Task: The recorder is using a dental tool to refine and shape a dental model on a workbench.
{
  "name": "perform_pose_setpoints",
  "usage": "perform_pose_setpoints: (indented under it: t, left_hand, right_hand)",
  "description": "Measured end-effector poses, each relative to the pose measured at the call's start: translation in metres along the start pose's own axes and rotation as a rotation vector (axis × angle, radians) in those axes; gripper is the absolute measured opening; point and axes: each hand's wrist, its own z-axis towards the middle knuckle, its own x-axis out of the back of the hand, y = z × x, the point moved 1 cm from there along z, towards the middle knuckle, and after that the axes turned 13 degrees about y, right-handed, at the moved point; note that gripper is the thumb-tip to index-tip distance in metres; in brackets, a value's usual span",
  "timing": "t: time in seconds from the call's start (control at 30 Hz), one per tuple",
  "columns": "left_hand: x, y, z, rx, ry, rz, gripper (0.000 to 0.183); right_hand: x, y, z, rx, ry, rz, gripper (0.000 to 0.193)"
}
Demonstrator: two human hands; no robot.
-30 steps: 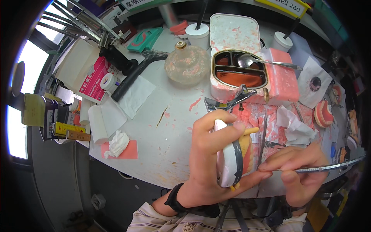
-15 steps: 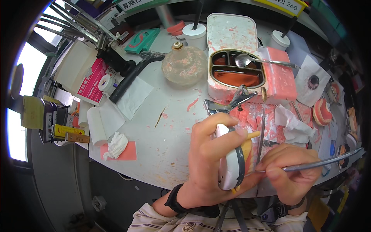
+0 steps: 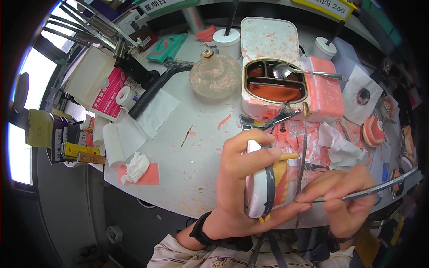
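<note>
My left hand (image 3: pixel 232 176) is closed around a dental model (image 3: pixel 257 190) tilted on its side, with a white plaster base, a dark band, and a yellow cast bearing pink wax and teeth. A yellow peg (image 3: pixel 288 157) sticks out from it. Pinched in my right hand (image 3: pixel 353 194) is a thin metal wax carver (image 3: pixel 384 185), its long handle pointing right. The carver's near end lies by my left fingertips, apart from the model as far as I can see; its very tip is hard to make out. Another metal wax tool (image 3: pixel 304 149) lies just beyond the hands.
Beyond my hands stands a wax heating pot (image 3: pixel 246 106) with melted red wax and a spoon (image 3: pixel 319 73) across it. A glass burner (image 3: pixel 214 78) is left of it. Pink wax scraps and crumpled tissue (image 3: pixel 339 145) lie right; another denture model (image 3: pixel 373 131) sits farther right.
The carver has drawn back to the right, away from the model. My right fingers have straightened somewhat, and the model has turned and shifted slightly left in my left hand.
</note>
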Motion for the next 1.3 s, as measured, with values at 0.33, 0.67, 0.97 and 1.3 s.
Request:
perform_pose_setpoints:
  t: [0.33, 0.67, 0.97, 1.3]
  left_hand:
    - [0.000, 0.003, 0.001, 0.061, -0.028, 0.006, 0.073]
    - [-0.003, 0.000, -0.001, 0.038, 0.004, 0.032, 0.080]
    - [0.009, 0.002, 0.000, 0.247, -0.042, 0.059, 0.095]
    - [0.030, -0.001, 0.010, 0.960, 0.424, -0.792, 0.068]
  right_hand:
    - [0.006, -0.006, 0.011, 0.334, -0.285, -0.348, 0.015]
    - [0.007, 0.002, 0.005, 0.164, -0.173, -0.131, 0.016]
    - [0.013, -0.005, 0.008, 0.173, -0.087, -0.562, 0.012]
    - [0.027, 0.000, 0.014, 0.177, 0.226, -0.469, 0.010]
